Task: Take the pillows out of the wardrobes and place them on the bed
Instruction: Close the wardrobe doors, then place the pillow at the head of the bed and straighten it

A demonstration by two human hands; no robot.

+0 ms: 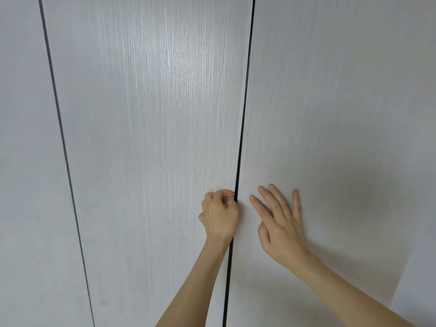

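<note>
Two tall, pale grey wood-grain wardrobe doors fill the view: the left-hand door (pixel 153 138) and the right-hand door (pixel 330 114), shut but for a thin dark gap (pixel 243 128) between them. With no handle visible, the left hand (pixel 219 213) curls its fingertips (pixel 227 193) into that gap, hooked on the door's edge, likely to pull it open. The right hand (pixel 280 230) lies spread and empty on the other door, probably bracing it. Pillows stay hidden behind the doors; the bed is out of view.
</note>
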